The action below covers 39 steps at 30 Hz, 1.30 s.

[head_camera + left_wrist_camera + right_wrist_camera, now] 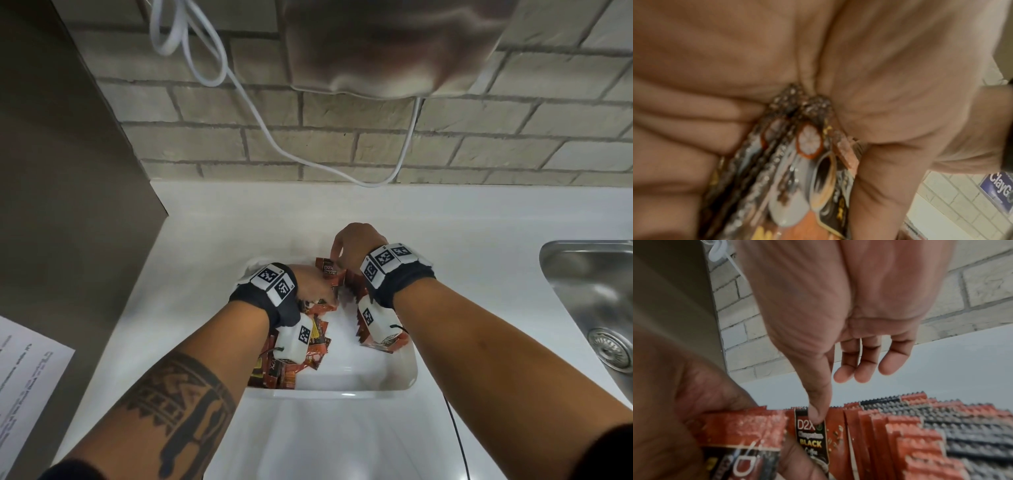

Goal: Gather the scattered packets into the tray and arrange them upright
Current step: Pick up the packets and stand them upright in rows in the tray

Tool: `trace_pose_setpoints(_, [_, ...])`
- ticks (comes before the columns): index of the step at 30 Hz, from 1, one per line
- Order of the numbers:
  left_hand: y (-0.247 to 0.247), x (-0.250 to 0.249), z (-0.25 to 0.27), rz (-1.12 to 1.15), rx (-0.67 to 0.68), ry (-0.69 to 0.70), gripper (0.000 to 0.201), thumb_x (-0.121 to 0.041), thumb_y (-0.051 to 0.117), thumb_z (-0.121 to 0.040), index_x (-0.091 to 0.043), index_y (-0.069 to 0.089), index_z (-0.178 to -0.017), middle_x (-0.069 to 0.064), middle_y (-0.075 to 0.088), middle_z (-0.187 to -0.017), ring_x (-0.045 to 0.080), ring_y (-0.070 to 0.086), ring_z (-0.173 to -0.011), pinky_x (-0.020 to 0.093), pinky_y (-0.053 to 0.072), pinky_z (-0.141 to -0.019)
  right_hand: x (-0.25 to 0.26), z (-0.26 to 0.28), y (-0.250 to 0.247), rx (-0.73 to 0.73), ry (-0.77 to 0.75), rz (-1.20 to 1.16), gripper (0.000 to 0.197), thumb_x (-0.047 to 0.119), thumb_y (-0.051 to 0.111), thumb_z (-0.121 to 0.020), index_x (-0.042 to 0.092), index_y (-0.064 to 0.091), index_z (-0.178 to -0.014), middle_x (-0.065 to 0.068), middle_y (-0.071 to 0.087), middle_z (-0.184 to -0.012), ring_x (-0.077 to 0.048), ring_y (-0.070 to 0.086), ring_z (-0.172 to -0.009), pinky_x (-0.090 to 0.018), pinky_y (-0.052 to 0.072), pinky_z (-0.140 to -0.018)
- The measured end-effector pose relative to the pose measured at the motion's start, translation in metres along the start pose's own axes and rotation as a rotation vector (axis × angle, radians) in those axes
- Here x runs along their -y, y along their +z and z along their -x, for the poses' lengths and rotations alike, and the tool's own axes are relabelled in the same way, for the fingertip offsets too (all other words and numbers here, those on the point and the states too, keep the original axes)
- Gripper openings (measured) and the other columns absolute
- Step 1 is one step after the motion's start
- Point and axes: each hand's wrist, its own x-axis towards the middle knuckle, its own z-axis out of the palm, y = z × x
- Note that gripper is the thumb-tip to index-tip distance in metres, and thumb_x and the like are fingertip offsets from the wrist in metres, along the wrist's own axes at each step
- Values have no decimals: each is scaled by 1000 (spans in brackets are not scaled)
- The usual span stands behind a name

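Note:
A white tray (342, 390) sits on the white counter (212, 246) and holds red and black coffee packets. Loose packets (317, 349) lie piled at its left side. A row of upright packets (920, 434) fills the right side. My left hand (313, 286) grips a bundle of packets (807, 142), with fingers (694, 116) and thumb curled round it. My right hand (349, 246) is at the tray's far end. Its thumb (818, 402) presses a "D2X Black" packet (812, 439), seemingly pinching it against the hidden index finger. The other fingers hang loose.
A steel sink (589, 294) is set into the counter at the right. A printed paper sheet (27, 370) lies at the left edge. A grey panel (68, 137) stands at the left and a brick wall behind, where a white cable (274, 137) hangs.

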Motion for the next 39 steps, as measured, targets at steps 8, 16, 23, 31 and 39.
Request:
trace_pose_setpoints(8, [1,1,2,9,4,24,46,-39,65,-92,-4,66,-122,14,69,-120,26,62,-98,37,49,-96,-7,5,-10,16,-76,-33,16,11,70,-83,27,71,-84,12,59,-87,-15,61,-95,-35,55,-90])
trace_pose_setpoints(16, [-4,10,26,578,-22,48,24,-13,68,-94,-12,59,-116,-2,59,-108,21,63,-88,40,59,-85,-17,34,-43,-107,-187,-201,9,24,66,-91,22,75,-88,16,61,-81,-8,58,-85,-14,40,-63])
trace_pose_setpoints(23, [0,12,51,972,-113,284,27,-23,73,-90,-11,66,-114,6,66,-99,22,66,-90,31,61,-64,-22,66,-49,107,-219,-471,12,25,77,-84,17,76,-94,2,76,-82,-7,68,-77,-21,47,-74])
trace_pose_setpoints(31, [8,14,62,1065,-131,428,36,-25,71,-88,-17,63,-121,2,70,-100,18,70,-89,37,62,-77,-28,67,-59,25,-223,-607,9,18,79,-84,14,75,-91,-1,74,-78,-10,68,-71,-31,53,-84])
trace_pose_setpoints(39, [8,18,57,815,-255,279,39,-32,77,-86,-16,64,-119,9,70,-105,21,71,-90,41,62,-82,-20,73,-59,-117,-265,-340,7,18,72,-89,24,72,-84,15,63,-74,1,56,-73,-13,38,-63])
